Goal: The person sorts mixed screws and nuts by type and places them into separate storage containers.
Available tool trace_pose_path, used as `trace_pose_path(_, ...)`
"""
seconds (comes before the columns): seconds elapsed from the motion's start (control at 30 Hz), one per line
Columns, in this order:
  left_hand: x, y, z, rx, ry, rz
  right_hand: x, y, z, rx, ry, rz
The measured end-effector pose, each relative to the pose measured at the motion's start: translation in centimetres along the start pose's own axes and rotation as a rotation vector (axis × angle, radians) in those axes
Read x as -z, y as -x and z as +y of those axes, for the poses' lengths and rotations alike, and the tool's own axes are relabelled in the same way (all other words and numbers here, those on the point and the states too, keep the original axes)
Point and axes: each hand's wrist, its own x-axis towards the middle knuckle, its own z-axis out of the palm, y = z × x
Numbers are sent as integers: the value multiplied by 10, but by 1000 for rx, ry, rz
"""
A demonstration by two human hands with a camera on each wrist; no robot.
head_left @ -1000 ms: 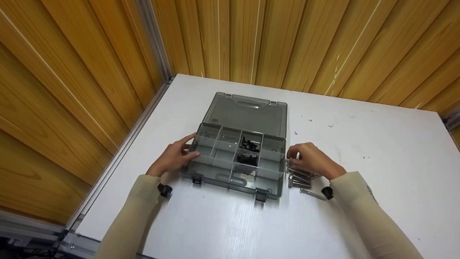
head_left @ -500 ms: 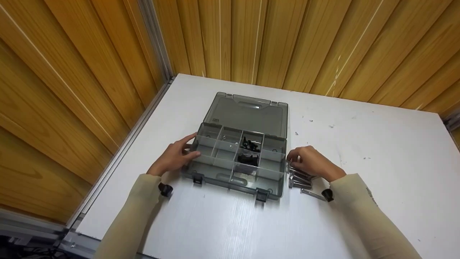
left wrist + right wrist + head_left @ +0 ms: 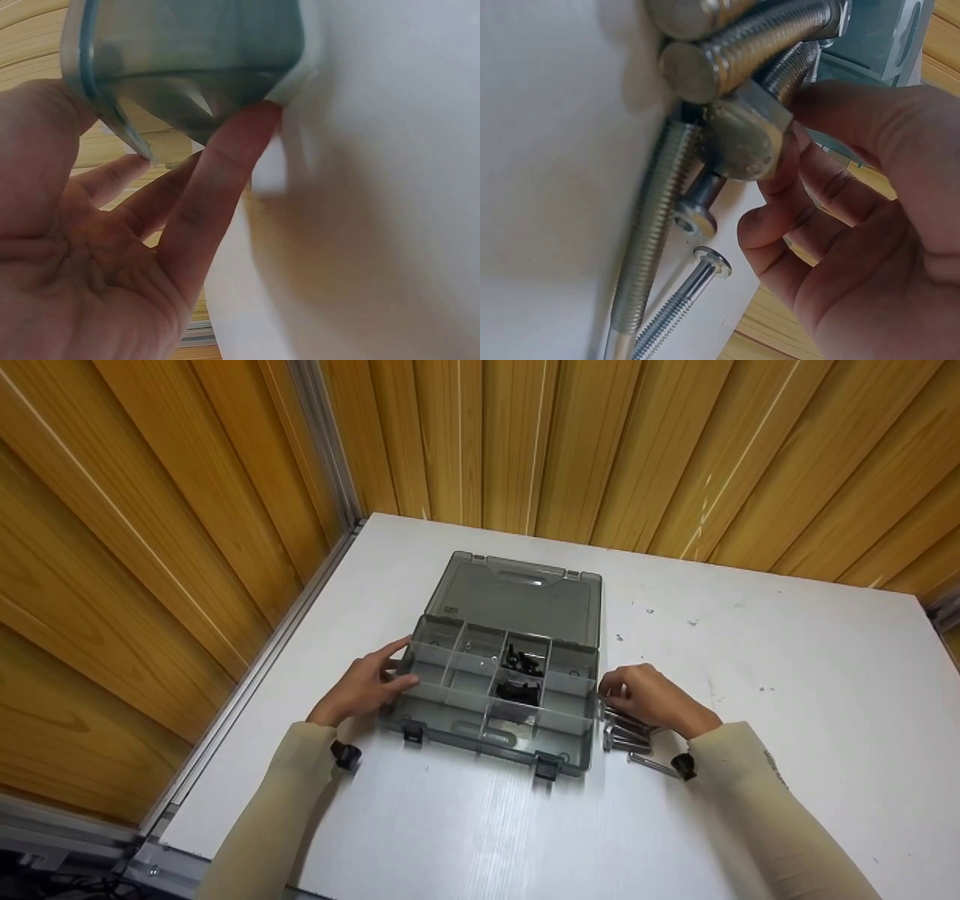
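Note:
A grey translucent compartment box (image 3: 480,744) lies on the table with its lid (image 3: 517,604) folded back. My left hand (image 3: 360,686) holds the box's left side, thumb on the rim and fingers against the outer wall (image 3: 187,45). To the right of the box my right hand (image 3: 649,694) is at a pile of metal bolts (image 3: 628,735). In the right wrist view, its thumb and index finger pinch a hex bolt (image 3: 746,139) just behind the head. Other thick threaded bolts (image 3: 656,217) lie against it. The fingertips are partly hidden behind the bolt head.
Black screws (image 3: 523,661) and other black parts (image 3: 517,692) lie in two compartments, with small bits of hardware (image 3: 484,662) in another. A single bolt (image 3: 652,765) lies near the right wrist. Wooden panels (image 3: 585,450) border the white table (image 3: 465,840) behind and at left.
My right hand has shifted slightly and its fingers have drawn in among the bolts beside the box. The left hand and the box stay nearly as they were.

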Motion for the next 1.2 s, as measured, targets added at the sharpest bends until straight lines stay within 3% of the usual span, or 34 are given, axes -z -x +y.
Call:
trace_pose_path(0.43, 0, -1, 0, 2, 10, -8, 8, 3, -3, -75, -32, 18)
trace_pose_path(0.77, -1, -2, -2, -9, 11, -3, 17, 2, -6, -30, -5, 88)
trace_pose_path(1.2, -1, -2, -2, -12, 17, -1, 26, -1, -11, -76, -21, 80)
